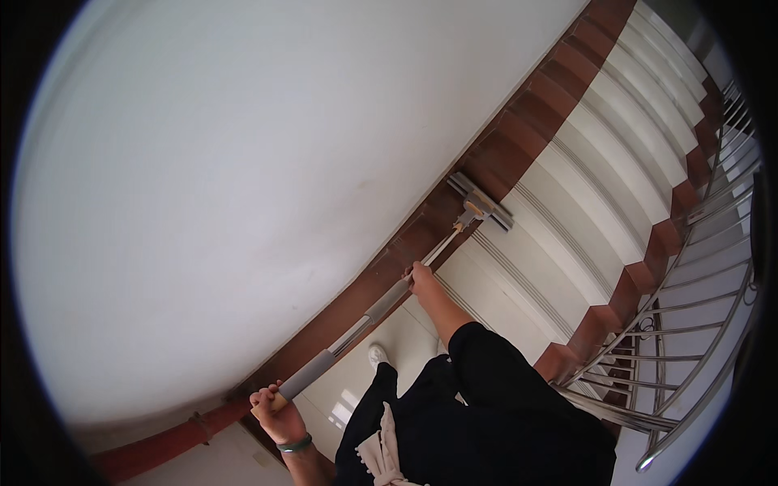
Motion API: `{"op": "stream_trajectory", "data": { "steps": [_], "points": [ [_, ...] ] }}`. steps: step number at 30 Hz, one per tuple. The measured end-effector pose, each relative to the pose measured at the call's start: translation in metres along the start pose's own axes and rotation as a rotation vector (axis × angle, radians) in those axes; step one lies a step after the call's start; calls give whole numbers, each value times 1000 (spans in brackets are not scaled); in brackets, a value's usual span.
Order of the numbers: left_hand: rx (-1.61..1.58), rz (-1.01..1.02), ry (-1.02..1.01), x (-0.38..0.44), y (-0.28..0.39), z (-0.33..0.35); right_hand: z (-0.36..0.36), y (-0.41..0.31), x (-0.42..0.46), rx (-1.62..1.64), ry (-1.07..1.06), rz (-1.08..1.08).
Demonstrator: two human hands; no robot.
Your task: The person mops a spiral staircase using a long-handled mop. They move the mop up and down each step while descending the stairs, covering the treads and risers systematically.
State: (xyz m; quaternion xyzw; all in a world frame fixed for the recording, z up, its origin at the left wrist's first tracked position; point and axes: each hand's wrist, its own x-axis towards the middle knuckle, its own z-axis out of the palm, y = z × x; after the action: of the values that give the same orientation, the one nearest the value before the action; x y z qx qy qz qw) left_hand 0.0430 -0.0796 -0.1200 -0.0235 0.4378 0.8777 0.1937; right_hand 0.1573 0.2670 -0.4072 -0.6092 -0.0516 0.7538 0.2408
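Note:
A sponge mop with a long pole runs diagonally up from the lower left. My left hand is closed on the tan end of its handle, beside the grey grip; a dark green bangle is on that wrist. Farther up, my right hand grips the pole just above the second grey sleeve. The grey mop head lies across the brown border of the stairs beside the wall, its right end over a pale step. The underside of the head is hidden.
Pale stairs with brown edges climb to the upper right. A white wall borders them on the left, a stainless-steel railing on the right. A red pipe lies at the lower left. One shoe shows on the tiled landing.

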Motion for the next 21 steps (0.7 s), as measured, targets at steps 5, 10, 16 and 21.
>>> {"op": "stream_trajectory", "data": {
  "steps": [5,10,16,21],
  "points": [
    [-14,7,-27,22,8,-30,5,31,12,110,-1,45],
    [-41,-41,-40,28,8,-43,9,33,14,265,-8,99],
    [-47,-61,-98,37,-11,-36,11,8,6,357,31,71],
    [-64,-130,-36,32,-24,-33,2,1,28,287,66,78]
  ]
}}
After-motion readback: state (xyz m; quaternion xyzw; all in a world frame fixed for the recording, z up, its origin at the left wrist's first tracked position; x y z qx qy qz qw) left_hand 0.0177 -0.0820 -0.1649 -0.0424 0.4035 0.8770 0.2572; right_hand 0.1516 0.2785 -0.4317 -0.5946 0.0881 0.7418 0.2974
